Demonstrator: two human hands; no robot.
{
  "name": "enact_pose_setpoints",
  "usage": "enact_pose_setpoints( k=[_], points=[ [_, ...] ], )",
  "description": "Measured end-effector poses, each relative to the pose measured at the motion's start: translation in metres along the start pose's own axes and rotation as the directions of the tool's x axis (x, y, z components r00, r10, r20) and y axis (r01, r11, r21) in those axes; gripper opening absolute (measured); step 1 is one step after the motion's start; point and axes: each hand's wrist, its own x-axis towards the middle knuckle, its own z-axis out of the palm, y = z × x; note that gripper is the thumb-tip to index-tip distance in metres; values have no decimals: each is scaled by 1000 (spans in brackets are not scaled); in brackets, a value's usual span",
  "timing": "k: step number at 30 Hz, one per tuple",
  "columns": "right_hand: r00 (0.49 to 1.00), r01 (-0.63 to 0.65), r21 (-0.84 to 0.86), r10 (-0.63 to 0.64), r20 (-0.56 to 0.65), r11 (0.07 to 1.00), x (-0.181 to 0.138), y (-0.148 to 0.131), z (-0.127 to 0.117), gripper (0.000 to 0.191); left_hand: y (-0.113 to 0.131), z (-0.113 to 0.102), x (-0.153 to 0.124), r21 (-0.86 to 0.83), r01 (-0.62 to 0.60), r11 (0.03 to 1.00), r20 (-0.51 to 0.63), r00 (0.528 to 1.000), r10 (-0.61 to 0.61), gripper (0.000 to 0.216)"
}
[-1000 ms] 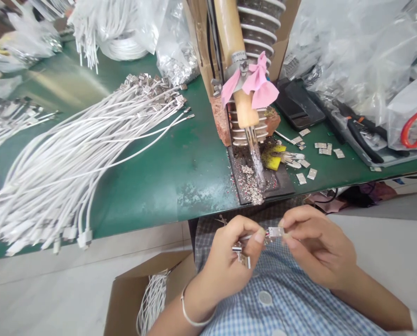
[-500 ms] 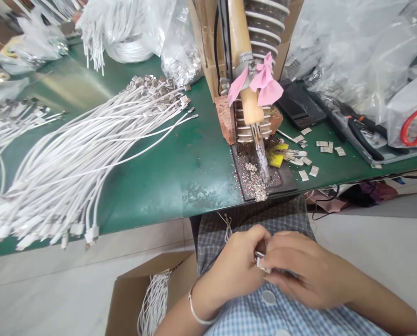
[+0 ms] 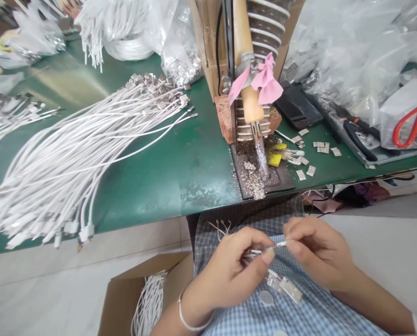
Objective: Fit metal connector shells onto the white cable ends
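My left hand [image 3: 238, 270] pinches thin white cables [image 3: 255, 252] between thumb and fingers, above my lap. My right hand [image 3: 318, 249] is closed, its fingertips on a short white cable tip [image 3: 281, 244] that sticks out toward my left thumb. Between the two hands runs a thin stretch, too small to make out well. Below my left hand hang metal USB connectors [image 3: 290, 290], with a bit of red wire near them. Loose cable ends [image 3: 222, 227] show behind my left hand, over the dark checked cloth.
A soldering iron [image 3: 253, 105] is clamped tip-down over a dark plate [image 3: 281, 179] with solder crumbs. Bundled white cables [image 3: 71, 149] lie left on the green table [image 3: 152, 186]. Loose metal shells [image 3: 322, 147], a phone [image 3: 297, 105] and red-handled scissors [image 3: 409, 128] lie right. Below is a cardboard box [image 3: 119, 298].
My hands have moved apart from being pressed together. The right has shifted right with the white tip in its fingers, and USB connectors now hang in view below the left.
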Motion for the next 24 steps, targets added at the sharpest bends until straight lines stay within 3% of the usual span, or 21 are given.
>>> enact_pose_setpoints(
  k=[3,9,15,19,24],
  points=[
    [995,-95,-4,95,-11,995,-1,-1,2,3,0,1,0,26,-10,1000,-17,1000,10,7],
    [994,-110,-97,110,-3,989,4,-3,2,4,0,2,-1,-6,13,1000,-22,1000,-13,11],
    [998,-67,-33,66,-20,997,3,-1,3,7,-2,3,-3,-53,79,995,-45,996,-82,7],
    [992,-123,3,123,-7,992,3,-2,4,6,-2,3,-1,-25,37,999,-46,998,-38,13],
    [970,-242,183,234,64,953,5,-1,3,12,-2,2,1,-24,-18,1000,-45,999,17,12]
  ],
)
